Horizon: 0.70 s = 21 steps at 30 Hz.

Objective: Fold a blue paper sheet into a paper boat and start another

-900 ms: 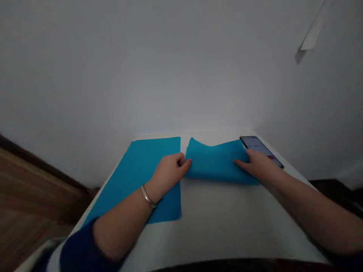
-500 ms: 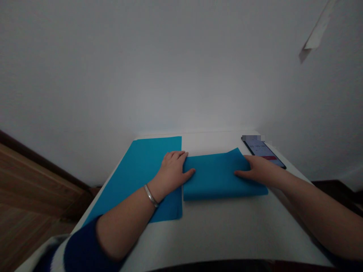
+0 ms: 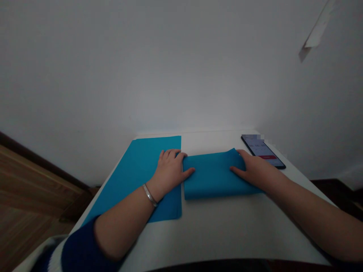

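A folded sheet of blue paper [image 3: 211,175] lies on the white table, its rounded fold toward me. My left hand [image 3: 171,166] grips it at the left edge, thumb on top and index finger by the far left corner; the other fingers extend over the flat blue sheets [image 3: 121,181] on the left. On the other side, my right hand [image 3: 251,166] grips the right end, thumb on top and fingers behind the far edge, partly hidden. The far right corner sticks up slightly.
A phone [image 3: 262,151] with a lit screen lies near the right table edge [image 3: 307,185]. Behind the table rises a pale wall [image 3: 181,75]. Wooden boards [image 3: 31,181] stand at the left, and a white strip [image 3: 317,32] hangs at upper right.
My right hand has shifted a little left and away from me along the folded sheet, its thumb now further in. My left hand has barely moved, with its fingers slightly more spread.
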Motion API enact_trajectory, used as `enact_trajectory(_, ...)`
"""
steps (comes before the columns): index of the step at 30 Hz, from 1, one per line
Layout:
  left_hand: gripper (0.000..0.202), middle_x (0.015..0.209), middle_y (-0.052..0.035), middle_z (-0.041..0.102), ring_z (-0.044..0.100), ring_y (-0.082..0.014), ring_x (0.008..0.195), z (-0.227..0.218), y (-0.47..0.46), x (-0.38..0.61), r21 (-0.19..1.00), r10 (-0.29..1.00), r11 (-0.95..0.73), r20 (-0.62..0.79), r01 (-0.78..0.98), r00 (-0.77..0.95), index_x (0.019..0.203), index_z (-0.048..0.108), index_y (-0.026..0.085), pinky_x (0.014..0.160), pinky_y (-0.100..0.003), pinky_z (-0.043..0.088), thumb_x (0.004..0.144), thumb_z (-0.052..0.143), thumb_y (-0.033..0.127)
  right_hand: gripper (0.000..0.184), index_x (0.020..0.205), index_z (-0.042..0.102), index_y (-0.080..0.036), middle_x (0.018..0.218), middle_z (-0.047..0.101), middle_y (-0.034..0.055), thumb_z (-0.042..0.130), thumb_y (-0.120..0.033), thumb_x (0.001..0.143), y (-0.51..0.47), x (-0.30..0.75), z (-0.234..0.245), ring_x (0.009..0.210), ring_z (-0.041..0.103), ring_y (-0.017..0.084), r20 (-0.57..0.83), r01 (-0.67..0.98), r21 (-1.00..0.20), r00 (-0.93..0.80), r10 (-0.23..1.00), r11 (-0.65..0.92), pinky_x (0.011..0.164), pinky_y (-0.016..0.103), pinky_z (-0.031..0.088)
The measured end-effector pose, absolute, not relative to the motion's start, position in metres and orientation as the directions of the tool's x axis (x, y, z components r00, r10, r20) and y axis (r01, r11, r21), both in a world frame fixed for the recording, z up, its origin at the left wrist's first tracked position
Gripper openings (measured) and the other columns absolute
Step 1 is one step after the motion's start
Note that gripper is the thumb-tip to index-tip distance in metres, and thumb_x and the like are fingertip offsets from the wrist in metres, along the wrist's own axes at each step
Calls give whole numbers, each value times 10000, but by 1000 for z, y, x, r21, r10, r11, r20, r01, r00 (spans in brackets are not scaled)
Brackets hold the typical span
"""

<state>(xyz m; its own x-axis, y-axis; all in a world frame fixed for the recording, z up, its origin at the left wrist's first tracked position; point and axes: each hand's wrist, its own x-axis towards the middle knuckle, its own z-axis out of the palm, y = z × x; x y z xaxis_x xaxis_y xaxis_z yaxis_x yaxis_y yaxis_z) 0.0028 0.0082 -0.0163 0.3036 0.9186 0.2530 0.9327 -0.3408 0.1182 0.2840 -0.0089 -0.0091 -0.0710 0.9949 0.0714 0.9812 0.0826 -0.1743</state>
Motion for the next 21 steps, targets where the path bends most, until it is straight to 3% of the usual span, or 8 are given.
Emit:
enact_trajectory(6,512,1349,-160,480,372,-359,1304,-21,10,3,175,926,-330,250,928,282,1116,603,204,1093,-611,185,736,657,543,838,1487,226,-150,1034,700,192,555,-517,808,-11,282,-7,883,682,359,118,980,-182,-56,991,77,725,446,525)
enact_trajectory(10,420,1358,-136,481,359,-354,1316,-23,12,4,218,922,-356,238,909,304,1046,621,209,1102,-603,172,739,673,491,879,1506,171,-165,1303,560,208,556,-519,800,-15,278,-3,1020,634,369,190,983,-138,-91,978,119,763,473,538)
enact_trajectory(13,385,1338,-102,514,333,-357,1331,-23,12,5,257,916,-382,233,887,327,1017,618,217,1103,-607,163,727,691,460,809,1476,283,-169,1435,431,184,584,-476,790,-16,273,1,1210,508,369,269,977,-35,-195,943,212,879,475,509)
enact_trajectory(16,358,1283,-75,566,317,-360,1341,-21,12,7,295,911,-403,223,866,348,985,602,222,1103,-619,149,711,710,426,707,1395,441,-144,1476,384,168,622,-433,775,-14,266,2,1344,345,367,282,938,66,-345,895,340,1066,484,359)
enact_trajectory(21,330,1190,-56,615,329,-325,1347,-19,11,7,343,893,-448,224,826,391,982,573,227,1118,-610,124,708,714,344,686,1376,470,-113,1386,508,155,601,-456,796,-6,255,-2,1312,391,359,210,865,-13,-488,847,501,1101,494,303)
